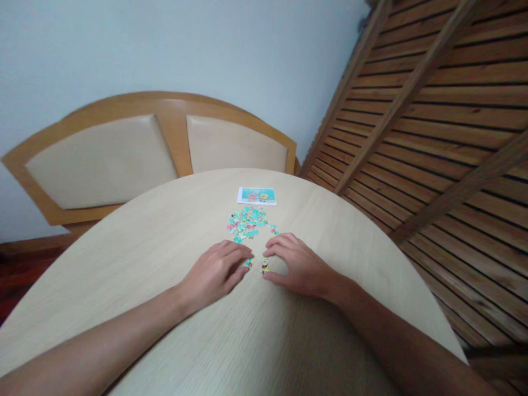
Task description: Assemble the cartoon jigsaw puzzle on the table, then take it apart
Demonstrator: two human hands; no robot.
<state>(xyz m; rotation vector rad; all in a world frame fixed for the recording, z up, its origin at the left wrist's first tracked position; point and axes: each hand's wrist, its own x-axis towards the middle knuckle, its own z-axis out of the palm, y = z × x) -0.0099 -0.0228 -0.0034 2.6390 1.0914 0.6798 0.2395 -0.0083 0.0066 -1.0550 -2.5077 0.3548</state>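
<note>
My left hand (223,268) rests low over the table, thumb and fingers closed around a small blue and brown jigsaw puzzle piece (249,263). Opposite it, my right hand (295,264) curls its thumb and fingertips around the edges of a few yellow puzzle pieces (264,266), which look joined and carry part of a cartoon face. A narrow gap separates what the two hands hold. Just beyond the hands lies a loose pile of jigsaw puzzle pieces (247,221), mostly turquoise with some pink and yellow. Several stray pieces (273,229) lie near my right fingers.
Behind the pile, a picture card (258,196) with two cartoon figures lies flat on the round wooden table (173,220). A wooden bench back with cream pads (103,159) stands past the far edge. Slatted wood (412,121) rises on the right.
</note>
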